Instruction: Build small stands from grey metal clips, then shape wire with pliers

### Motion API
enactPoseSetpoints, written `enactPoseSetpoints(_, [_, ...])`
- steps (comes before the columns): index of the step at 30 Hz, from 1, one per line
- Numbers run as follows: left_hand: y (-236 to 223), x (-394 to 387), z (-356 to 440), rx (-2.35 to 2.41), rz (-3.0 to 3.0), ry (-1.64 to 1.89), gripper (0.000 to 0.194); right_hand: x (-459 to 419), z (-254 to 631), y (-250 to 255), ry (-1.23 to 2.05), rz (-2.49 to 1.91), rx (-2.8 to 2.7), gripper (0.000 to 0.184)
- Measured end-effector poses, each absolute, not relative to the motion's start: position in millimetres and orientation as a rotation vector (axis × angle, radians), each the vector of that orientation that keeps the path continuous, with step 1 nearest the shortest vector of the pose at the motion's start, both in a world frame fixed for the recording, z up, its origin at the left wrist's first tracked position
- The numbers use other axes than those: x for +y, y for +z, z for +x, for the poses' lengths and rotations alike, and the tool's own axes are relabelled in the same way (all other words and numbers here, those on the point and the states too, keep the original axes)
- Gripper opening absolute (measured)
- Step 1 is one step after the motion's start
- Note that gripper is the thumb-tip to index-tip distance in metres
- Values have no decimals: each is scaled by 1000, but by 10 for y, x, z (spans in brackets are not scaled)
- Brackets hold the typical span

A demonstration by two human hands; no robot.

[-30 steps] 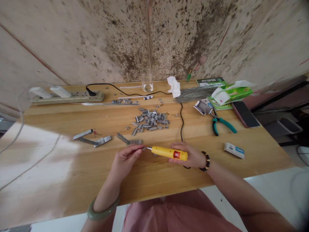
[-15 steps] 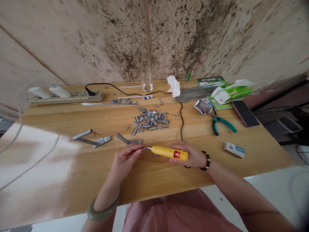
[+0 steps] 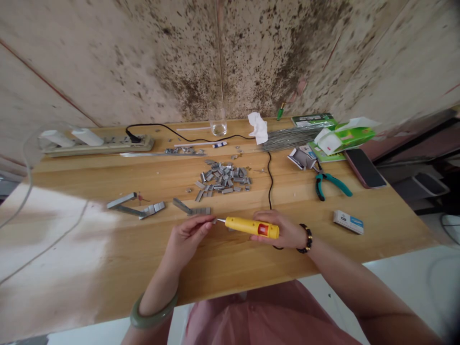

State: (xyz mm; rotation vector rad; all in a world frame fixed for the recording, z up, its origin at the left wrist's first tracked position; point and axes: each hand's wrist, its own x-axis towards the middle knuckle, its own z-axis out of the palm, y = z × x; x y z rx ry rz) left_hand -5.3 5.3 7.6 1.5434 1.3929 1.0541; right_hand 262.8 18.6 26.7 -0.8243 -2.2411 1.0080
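My right hand [image 3: 282,230] grips a yellow soldering tool [image 3: 251,226] with a red button, held level over the wooden table [image 3: 233,258], its metal tip pointing left. My left hand [image 3: 189,235] is pinched on a small grey metal piece [image 3: 214,221] right at that tip. A black cord [image 3: 270,179] runs from the tool back across the table. A pile of several small grey metal pieces [image 3: 224,177] lies just beyond the hands.
Longer grey metal strips [image 3: 134,206] lie at the left, a power strip [image 3: 97,143] at the back left. A glass [image 3: 218,122], crumpled tissue [image 3: 259,127], wire bundle [image 3: 291,138], teal pliers [image 3: 328,184], phone [image 3: 364,168], green tissue pack [image 3: 347,136] and small white box [image 3: 348,222] are around.
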Motion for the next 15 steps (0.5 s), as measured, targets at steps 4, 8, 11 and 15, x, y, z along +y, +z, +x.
enactPoseSetpoints(4, [79, 51, -59, 1389, 1545, 1054, 27, 186, 2627, 275, 997, -831, -2222, 32])
enactPoseSetpoints(8, [97, 51, -52, 1392, 1539, 1063, 29, 185, 2626, 279, 974, -842, -2237, 31])
enactPoseSetpoints(11, [102, 52, -48, 1392, 1535, 1066, 29, 187, 2634, 265, 963, -848, -2266, 31])
enactPoseSetpoints(15, [88, 53, -54, 1391, 1541, 1072, 28, 189, 2642, 249, 972, -829, -2272, 30])
